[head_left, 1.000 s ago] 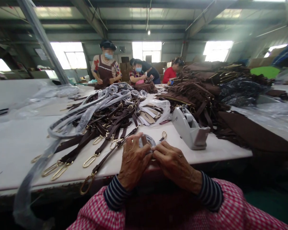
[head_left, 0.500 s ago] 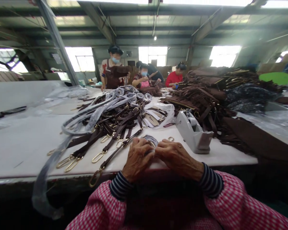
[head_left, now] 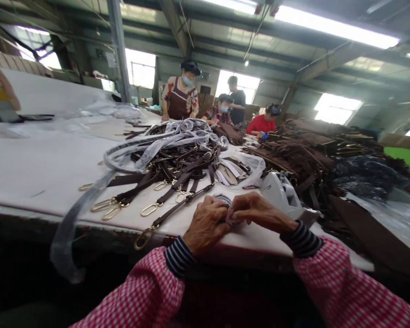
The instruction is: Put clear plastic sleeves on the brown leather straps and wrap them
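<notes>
Cuffs (head_left: 179, 256), striped dark blue and grey, ring both wrists above pink-checked sleeves (head_left: 150, 289). The left hand (head_left: 207, 223) is curled closed on the near side of a small coil (head_left: 222, 198); the right hand (head_left: 259, 210) bunches its fingertips close against it, and whether they clamp anything cannot be told. Just beyond the fingers, at the front of the white table (head_left: 54, 173), the coil shows a rounded far rim: pale grey, wound in close turns, slightly shiny, its lower part hidden. Left of it, dark brown straps (head_left: 138, 189) end in gold-coloured oval rings; right stands a grey tape dispenser (head_left: 273, 187). Farther back are co-workers (head_left: 186, 98).
</notes>
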The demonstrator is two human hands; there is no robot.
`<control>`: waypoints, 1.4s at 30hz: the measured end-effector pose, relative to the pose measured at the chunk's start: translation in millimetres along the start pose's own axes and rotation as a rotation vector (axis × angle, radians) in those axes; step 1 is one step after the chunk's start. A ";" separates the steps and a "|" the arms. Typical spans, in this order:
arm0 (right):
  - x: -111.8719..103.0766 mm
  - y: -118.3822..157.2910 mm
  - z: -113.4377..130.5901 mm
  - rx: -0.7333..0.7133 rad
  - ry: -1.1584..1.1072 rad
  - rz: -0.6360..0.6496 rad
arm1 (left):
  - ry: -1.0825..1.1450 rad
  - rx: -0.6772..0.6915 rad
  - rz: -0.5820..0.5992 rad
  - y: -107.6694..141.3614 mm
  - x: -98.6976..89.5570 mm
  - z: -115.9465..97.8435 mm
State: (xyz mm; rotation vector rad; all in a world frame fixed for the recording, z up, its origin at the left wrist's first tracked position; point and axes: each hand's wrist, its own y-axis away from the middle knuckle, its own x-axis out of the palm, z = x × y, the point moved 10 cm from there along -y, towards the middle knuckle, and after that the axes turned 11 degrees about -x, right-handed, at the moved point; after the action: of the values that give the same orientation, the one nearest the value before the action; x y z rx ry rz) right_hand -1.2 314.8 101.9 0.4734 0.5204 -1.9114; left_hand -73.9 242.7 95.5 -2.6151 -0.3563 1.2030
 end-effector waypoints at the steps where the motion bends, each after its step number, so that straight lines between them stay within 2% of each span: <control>1: -1.6 -1.8 -0.7 0.032 -0.053 0.014 | 0.014 -0.002 -0.002 -0.2 -0.5 0.4; 3: -7.1 -7.6 7.0 0.013 -0.061 -0.002 | 0.033 -0.009 -0.004 -0.5 -1.7 1.2; 7: -7.2 -22.8 29.7 -0.116 0.110 -0.040 | 0.056 -0.027 0.005 -0.8 -2.1 3.2; 11: -5.3 -30.0 31.3 -0.118 0.188 -0.094 | 0.073 -0.052 -0.005 -1.4 -2.5 7.6; 16: -11.8 -13.8 30.5 -0.144 0.273 -0.223 | 0.060 -0.049 -0.001 -1.9 -2.0 8.0; 21: -13.3 1.8 27.1 -0.127 0.238 -0.325 | 0.034 -0.044 0.003 -1.8 -0.8 6.5; 24: -11.8 2.3 22.7 -0.115 0.135 -0.292 | 0.014 -0.036 -0.001 -1.2 0.1 5.0; 29: -0.6 5.5 11.1 -0.118 -0.038 -0.136 | 0.010 -0.070 -0.011 0.3 0.5 5.3; 33: 4.9 6.4 4.9 -0.111 -0.053 -0.098 | 0.083 -0.152 -0.064 3.0 -2.9 14.1; 36: 8.3 0.9 4.9 -0.107 -0.110 -0.060 | 0.131 -0.130 -0.103 5.7 -5.7 14.9; 42: 8.9 -11.2 0.2 -0.016 -0.096 0.009 | 0.221 -0.116 -0.080 6.4 -5.1 17.3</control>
State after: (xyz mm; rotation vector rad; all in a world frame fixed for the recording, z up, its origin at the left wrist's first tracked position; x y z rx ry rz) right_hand -14.9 312.0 98.8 0.3711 0.4690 -1.9095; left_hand -89.7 237.1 86.2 -2.7674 -0.4947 0.8819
